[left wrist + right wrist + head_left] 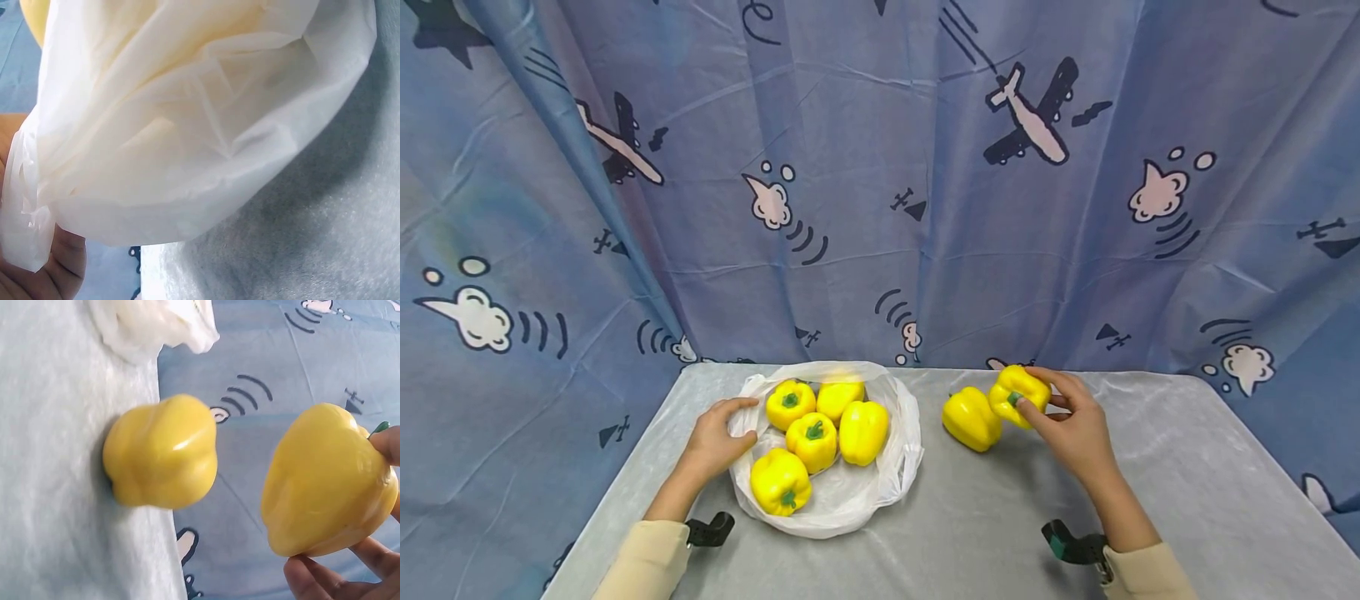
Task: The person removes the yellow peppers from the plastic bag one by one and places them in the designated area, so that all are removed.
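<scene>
My right hand pinches a yellow bell pepper by its stem side and far side, raised off the cloth; the right wrist view shows this pepper between thumb and fingers. Just left of it, another yellow pepper lies on the table. My left hand is at the left rim of a white plastic bag, thumb and fingers curved over its edge; in the left wrist view the bag covers part of the hand. Inside the open bag are several yellow peppers.
A light grey cloth covers the table. Behind it hangs a blue curtain printed with planes and clouds. The bag stands left of the middle, with the loose pepper to its right.
</scene>
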`<move>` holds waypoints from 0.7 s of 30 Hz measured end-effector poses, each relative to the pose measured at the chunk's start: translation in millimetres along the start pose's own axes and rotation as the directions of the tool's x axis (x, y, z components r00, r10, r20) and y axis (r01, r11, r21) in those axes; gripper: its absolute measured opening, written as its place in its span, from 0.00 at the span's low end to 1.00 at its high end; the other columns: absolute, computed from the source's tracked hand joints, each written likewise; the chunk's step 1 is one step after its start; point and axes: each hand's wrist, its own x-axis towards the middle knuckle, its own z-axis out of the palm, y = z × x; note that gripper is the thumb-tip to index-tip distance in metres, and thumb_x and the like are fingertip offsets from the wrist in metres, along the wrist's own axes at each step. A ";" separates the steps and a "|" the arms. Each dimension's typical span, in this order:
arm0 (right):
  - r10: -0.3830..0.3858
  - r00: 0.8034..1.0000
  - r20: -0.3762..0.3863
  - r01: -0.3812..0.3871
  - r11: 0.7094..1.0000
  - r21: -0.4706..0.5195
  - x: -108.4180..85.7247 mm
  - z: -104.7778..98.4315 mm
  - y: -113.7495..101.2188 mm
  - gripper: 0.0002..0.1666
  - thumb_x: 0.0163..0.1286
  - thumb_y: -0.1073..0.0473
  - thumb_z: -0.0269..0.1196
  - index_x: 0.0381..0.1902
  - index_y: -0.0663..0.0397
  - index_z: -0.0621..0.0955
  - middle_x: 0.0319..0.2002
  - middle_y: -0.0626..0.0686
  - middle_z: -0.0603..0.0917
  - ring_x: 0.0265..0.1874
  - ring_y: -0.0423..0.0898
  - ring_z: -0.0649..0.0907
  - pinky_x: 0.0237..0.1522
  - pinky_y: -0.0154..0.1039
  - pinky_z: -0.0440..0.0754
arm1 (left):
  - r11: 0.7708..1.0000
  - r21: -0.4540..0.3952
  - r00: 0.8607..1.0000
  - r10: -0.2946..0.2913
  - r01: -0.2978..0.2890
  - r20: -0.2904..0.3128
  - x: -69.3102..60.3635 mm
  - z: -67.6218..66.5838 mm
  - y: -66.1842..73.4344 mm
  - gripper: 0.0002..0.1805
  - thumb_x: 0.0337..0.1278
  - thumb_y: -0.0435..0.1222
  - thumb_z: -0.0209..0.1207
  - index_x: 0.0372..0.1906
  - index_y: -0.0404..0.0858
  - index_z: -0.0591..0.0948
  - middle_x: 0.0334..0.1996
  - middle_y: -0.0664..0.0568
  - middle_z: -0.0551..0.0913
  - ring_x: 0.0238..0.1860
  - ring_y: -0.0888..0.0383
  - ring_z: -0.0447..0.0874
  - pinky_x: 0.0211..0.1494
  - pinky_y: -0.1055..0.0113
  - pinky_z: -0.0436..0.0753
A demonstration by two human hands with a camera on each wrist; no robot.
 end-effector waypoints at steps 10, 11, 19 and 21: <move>-0.007 1.000 -0.010 0.007 1.000 -0.012 -0.5 -3.5 20.3 0.26 0.61 0.59 0.68 0.58 0.53 0.79 0.58 0.56 0.76 0.41 0.29 0.73 0.36 0.18 0.77 | 1.000 -0.009 1.000 0.005 -0.005 -0.002 -0.4 -0.8 -0.5 0.27 0.50 0.31 0.63 0.59 0.36 0.77 0.60 0.36 0.75 0.64 0.38 0.70 0.68 0.43 0.69; -0.009 1.000 -0.010 0.009 1.000 -0.016 -0.6 -3.5 22.4 0.26 0.61 0.59 0.68 0.58 0.53 0.79 0.58 0.56 0.76 0.41 0.29 0.73 0.35 0.19 0.78 | 1.000 -0.009 1.000 0.006 -0.006 -0.002 -0.4 -0.7 -0.5 0.27 0.50 0.31 0.63 0.59 0.36 0.77 0.60 0.36 0.75 0.64 0.38 0.70 0.68 0.43 0.69; -0.017 1.000 -0.010 0.016 1.000 -0.020 -2.9 -1.6 34.8 0.25 0.58 0.62 0.69 0.56 0.55 0.80 0.56 0.57 0.77 0.44 0.24 0.70 0.37 0.15 0.75 | 1.000 -0.005 1.000 0.012 -0.012 -0.012 -0.5 1.1 -1.3 0.27 0.49 0.32 0.63 0.59 0.36 0.77 0.59 0.36 0.76 0.63 0.38 0.71 0.67 0.43 0.69; -0.013 1.000 -0.009 0.012 1.000 -0.017 -3.4 -1.3 36.7 0.26 0.58 0.62 0.69 0.56 0.55 0.80 0.55 0.57 0.77 0.44 0.24 0.70 0.38 0.14 0.74 | 1.000 -0.002 1.000 0.013 -0.013 -0.014 -0.4 1.4 -2.0 0.27 0.49 0.32 0.63 0.59 0.36 0.77 0.59 0.36 0.76 0.63 0.38 0.71 0.67 0.42 0.70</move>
